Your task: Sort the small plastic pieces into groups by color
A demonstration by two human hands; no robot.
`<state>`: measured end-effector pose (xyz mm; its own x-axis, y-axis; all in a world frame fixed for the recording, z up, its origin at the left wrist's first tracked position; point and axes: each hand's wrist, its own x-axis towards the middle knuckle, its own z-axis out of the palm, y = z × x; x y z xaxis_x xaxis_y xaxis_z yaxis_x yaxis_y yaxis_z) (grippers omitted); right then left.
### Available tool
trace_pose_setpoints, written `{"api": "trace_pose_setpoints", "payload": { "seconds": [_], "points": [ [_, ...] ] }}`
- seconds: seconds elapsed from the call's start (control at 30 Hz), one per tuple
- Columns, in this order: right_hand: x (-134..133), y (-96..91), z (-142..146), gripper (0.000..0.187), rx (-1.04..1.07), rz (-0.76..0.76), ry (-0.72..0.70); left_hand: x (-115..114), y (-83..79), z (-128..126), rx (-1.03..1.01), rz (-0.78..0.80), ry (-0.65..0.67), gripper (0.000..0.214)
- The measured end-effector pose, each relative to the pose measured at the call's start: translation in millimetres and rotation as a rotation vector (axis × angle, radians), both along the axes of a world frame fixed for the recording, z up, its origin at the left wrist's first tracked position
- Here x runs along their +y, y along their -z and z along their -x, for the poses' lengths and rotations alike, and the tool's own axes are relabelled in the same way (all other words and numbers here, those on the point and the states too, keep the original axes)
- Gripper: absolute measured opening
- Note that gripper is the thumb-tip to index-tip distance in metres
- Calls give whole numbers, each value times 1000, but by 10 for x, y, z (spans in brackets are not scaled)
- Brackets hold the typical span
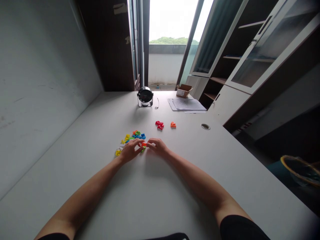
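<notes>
Over the right edge of a colourful pile, my left hand (131, 149) and my right hand (158, 146) meet at a small orange plastic piece (144, 144). The fingertips of both hands are closed on it from either side. A green piece (143, 149) shows just below it. Under and beyond my left hand lie blue pieces (142, 136), yellow pieces (127, 137) and white pieces, partly hidden by the fingers. Farther off sits a small cluster of red pieces (159, 125), with a separate group of orange pieces (173, 124) to its right.
The white table (105, 200) meets a wall on the left. At its far end stand a round black device on a bracket (145, 96), papers (188, 104) and an open cardboard box (184, 90). A cable hole (205, 126) is near the right edge.
</notes>
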<state>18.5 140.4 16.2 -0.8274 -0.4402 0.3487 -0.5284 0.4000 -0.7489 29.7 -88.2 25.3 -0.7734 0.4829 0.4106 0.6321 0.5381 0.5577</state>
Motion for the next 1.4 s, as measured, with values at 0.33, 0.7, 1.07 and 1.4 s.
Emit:
{"api": "trace_pose_setpoints", "payload": {
  "seconds": [0.33,0.7,1.07,1.4],
  "points": [
    [6,-16,-8,49,-23,7,-11,2,-22,-5,62,-2,-27,20],
    [3,-28,-34,39,22,16,24,-11,-16,5,74,-13,-29,20],
    [-14,-40,-61,16,146,69,64,-16,-57,-9,54,34,-30,22],
    [-27,-102,-84,18,113,60,-3,-23,-46,-8,44,49,-38,21]
  ]
}}
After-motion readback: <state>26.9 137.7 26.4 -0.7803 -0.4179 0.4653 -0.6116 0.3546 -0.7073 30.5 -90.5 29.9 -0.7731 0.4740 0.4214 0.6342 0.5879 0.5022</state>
